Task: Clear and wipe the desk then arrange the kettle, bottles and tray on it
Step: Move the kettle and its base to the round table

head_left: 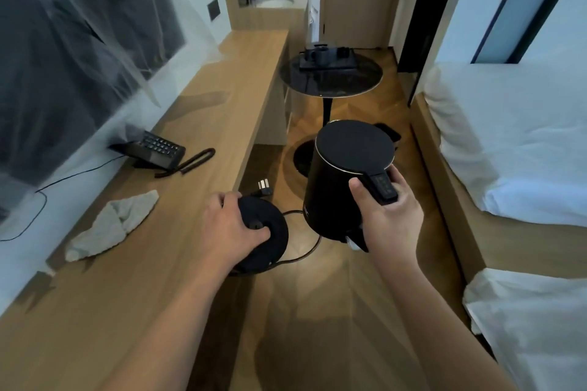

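Two hands carry the kettle set beside the desk — the right hand grips the kettle by its handle, off the desk's edge; the left hand clasps the base at that edge, likely to set it down first.

black phone by the wall, round side table (dark top), white bedding

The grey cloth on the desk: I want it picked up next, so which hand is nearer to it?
Left. The left hand grips the kettle base at the desk's edge, just beside the cloth. The right hand holds the kettle farther off, over the floor.
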`<state>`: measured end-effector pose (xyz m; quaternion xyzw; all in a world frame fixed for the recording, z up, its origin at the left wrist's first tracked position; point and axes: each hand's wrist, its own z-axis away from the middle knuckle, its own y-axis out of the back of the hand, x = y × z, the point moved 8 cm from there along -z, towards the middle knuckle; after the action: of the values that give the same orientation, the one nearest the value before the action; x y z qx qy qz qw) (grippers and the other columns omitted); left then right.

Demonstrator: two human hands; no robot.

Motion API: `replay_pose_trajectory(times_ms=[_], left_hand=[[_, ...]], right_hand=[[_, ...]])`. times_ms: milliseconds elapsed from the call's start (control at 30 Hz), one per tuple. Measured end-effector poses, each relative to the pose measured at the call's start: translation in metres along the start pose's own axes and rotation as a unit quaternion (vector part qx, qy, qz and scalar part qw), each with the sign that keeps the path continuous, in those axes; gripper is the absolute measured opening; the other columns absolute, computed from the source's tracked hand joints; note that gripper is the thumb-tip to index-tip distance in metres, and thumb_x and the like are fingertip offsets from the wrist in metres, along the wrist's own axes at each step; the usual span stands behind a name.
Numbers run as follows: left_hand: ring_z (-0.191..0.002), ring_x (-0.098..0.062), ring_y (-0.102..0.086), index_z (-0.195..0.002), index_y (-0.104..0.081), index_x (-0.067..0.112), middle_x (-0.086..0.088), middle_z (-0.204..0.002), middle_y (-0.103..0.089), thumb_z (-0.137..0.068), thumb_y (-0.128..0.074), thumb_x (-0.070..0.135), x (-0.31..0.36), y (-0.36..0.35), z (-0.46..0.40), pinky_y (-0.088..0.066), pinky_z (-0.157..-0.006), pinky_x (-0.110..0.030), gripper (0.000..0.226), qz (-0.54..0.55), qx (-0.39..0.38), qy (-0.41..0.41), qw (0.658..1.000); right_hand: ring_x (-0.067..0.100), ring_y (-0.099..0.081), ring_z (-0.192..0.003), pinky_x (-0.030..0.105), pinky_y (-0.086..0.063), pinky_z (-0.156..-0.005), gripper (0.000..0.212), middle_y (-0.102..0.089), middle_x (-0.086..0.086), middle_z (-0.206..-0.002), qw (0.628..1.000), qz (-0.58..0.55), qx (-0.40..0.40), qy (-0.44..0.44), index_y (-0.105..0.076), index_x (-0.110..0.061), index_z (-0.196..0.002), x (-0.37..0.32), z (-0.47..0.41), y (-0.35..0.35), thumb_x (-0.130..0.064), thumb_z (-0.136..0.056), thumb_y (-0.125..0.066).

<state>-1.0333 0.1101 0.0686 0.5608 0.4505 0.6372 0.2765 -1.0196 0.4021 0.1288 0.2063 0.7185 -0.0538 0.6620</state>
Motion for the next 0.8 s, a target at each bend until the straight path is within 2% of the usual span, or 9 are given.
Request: replay_pose_trajectory(times_ms=[33,133,167,267,333,467,600,733,800], left_hand=[[-0.121,-0.026,-0.048,-0.137,-0.047,0.021,-0.003,-0.130,-0.041,-0.064,-0.083,0.051,0.004,-0.004,-0.014,-0.047,-0.103,-0.043,0.087,-0.005,-0.002,-0.001,1.000],[-0.119,-0.026,-0.050,-0.137,-0.046,0.022,-0.002,-0.130,-0.041,-0.062,-0.081,0.055,0.011,-0.013,-0.063,-0.051,-0.099,-0.044,0.089,-0.014,0.005,-0.007,1.000],[-0.118,-0.026,-0.051,-0.137,-0.045,0.022,-0.001,-0.130,-0.041,-0.063,-0.080,0.056,0.014,-0.016,-0.083,-0.051,-0.098,-0.044,0.089,-0.019,0.007,-0.011,1.000],[-0.116,-0.026,-0.052,-0.138,-0.045,0.021,-0.002,-0.131,-0.039,-0.065,-0.082,0.055,0.019,-0.031,-0.147,-0.053,-0.096,-0.043,0.088,-0.013,0.006,-0.014,1.000],[-0.115,-0.026,-0.052,-0.138,-0.045,0.020,-0.003,-0.132,-0.038,-0.065,-0.083,0.054,0.023,-0.037,-0.191,-0.054,-0.095,-0.043,0.089,0.002,0.000,-0.009,1.000],[-0.119,-0.026,-0.049,-0.138,-0.044,0.019,-0.005,-0.134,-0.039,-0.067,-0.084,0.051,0.034,-0.044,-0.270,-0.052,-0.097,-0.041,0.087,0.012,-0.011,-0.006,1.000],[-0.120,-0.026,-0.047,-0.139,-0.043,0.019,-0.004,-0.133,-0.036,-0.070,-0.083,0.052,0.051,-0.050,-0.344,-0.051,-0.097,-0.040,0.086,0.002,-0.017,-0.012,1.000],[-0.122,-0.025,-0.046,-0.140,-0.040,0.021,0.001,-0.133,-0.033,-0.070,-0.082,0.053,0.069,-0.073,-0.399,-0.053,-0.097,-0.042,0.087,0.023,-0.038,-0.012,0.999],[-0.123,-0.024,-0.046,-0.141,-0.039,0.022,0.000,-0.134,-0.033,-0.070,-0.081,0.052,0.080,-0.085,-0.429,-0.052,-0.099,-0.043,0.088,0.024,-0.048,-0.007,0.999]], right_hand=[[0.012,-0.056,-0.122,0.040,-0.052,-0.100,0.021,-0.057,-0.007,-0.138,1.000,-0.001,0.004,-0.003,-0.061,-0.046,-0.098,0.004,-0.014,-0.003,-0.042,-0.083,-0.075],[0.010,-0.057,-0.120,0.036,-0.054,-0.098,0.046,-0.058,-0.008,-0.137,1.000,0.004,0.015,-0.006,-0.062,-0.029,-0.125,0.012,-0.058,-0.020,-0.042,-0.083,-0.075],[0.010,-0.057,-0.119,0.033,-0.054,-0.096,0.047,-0.058,-0.008,-0.136,1.000,0.004,0.017,-0.006,-0.062,-0.028,-0.126,0.013,-0.074,-0.028,-0.042,-0.083,-0.075],[0.012,-0.058,-0.120,0.033,-0.054,-0.095,0.024,-0.058,-0.006,-0.137,1.000,0.000,0.015,0.003,-0.060,-0.045,-0.102,0.016,-0.124,-0.059,-0.040,-0.083,-0.075],[0.013,-0.057,-0.121,0.036,-0.054,-0.096,0.025,-0.058,-0.005,-0.138,1.000,0.004,0.019,0.008,-0.054,-0.052,-0.091,0.010,-0.159,-0.077,-0.040,-0.083,-0.075],[0.013,-0.057,-0.122,0.033,-0.055,-0.094,0.025,-0.057,-0.004,-0.139,0.999,0.023,0.020,0.015,-0.052,-0.053,-0.090,-0.004,-0.227,-0.113,-0.044,-0.082,-0.074],[0.012,-0.057,-0.123,0.042,-0.055,-0.097,0.023,-0.058,-0.004,-0.139,0.999,0.006,0.046,0.025,-0.055,-0.060,-0.088,-0.006,-0.283,-0.138,-0.047,-0.082,-0.074],[0.014,-0.057,-0.123,0.040,-0.054,-0.098,0.026,-0.058,-0.002,-0.139,0.999,0.013,0.049,0.002,-0.052,-0.053,-0.094,0.005,-0.338,-0.154,-0.043,-0.083,-0.074],[0.012,-0.058,-0.120,0.035,-0.054,-0.096,0.027,-0.059,-0.003,-0.137,0.999,0.005,0.052,-0.007,-0.056,-0.049,-0.103,0.016,-0.373,-0.160,-0.044,-0.083,-0.073]])
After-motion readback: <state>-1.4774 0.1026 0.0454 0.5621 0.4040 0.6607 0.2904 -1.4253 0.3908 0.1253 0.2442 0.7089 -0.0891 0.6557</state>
